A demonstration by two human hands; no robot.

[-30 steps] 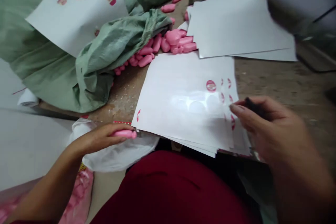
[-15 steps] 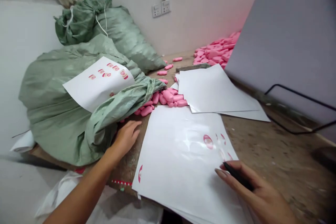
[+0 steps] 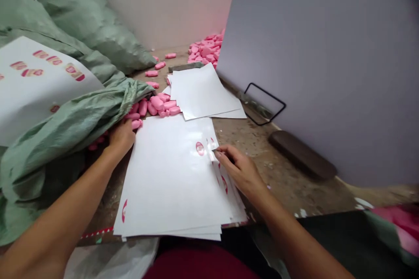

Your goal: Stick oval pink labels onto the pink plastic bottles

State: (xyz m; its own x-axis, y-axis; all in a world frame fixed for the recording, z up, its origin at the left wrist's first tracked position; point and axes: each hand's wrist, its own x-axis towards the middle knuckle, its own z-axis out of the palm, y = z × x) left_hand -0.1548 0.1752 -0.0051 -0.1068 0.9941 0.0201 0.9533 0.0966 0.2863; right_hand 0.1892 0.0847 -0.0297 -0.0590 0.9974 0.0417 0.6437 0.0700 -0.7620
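My left hand (image 3: 122,136) is at the mouth of a green woven sack (image 3: 75,113), against the small pink bottles (image 3: 157,103) spilling out there. Its fingertips are hidden among the bottles and cloth, so its grip does not show. In my right hand (image 3: 240,168) is a thin, dark, pointed tool, mostly covered by the fingers. The tool's tip touches or hovers just over the right side of a stack of white sticker sheets (image 3: 170,174). A few red oval stickers (image 3: 200,148) remain on the top sheet.
More white sheets (image 3: 206,96) lie behind the stack. A printed sheet (image 3: 49,83) rests on the sack. A grey panel (image 3: 294,52), black wire frame (image 3: 265,102) and dark brown oblong object (image 3: 301,154) stand right. Pink bottles (image 3: 206,50) are heaped at the back.
My left hand has moved forward to the pink bottles by the sack. My right hand has brought the tool to the stickers' edge. The view has turned right.
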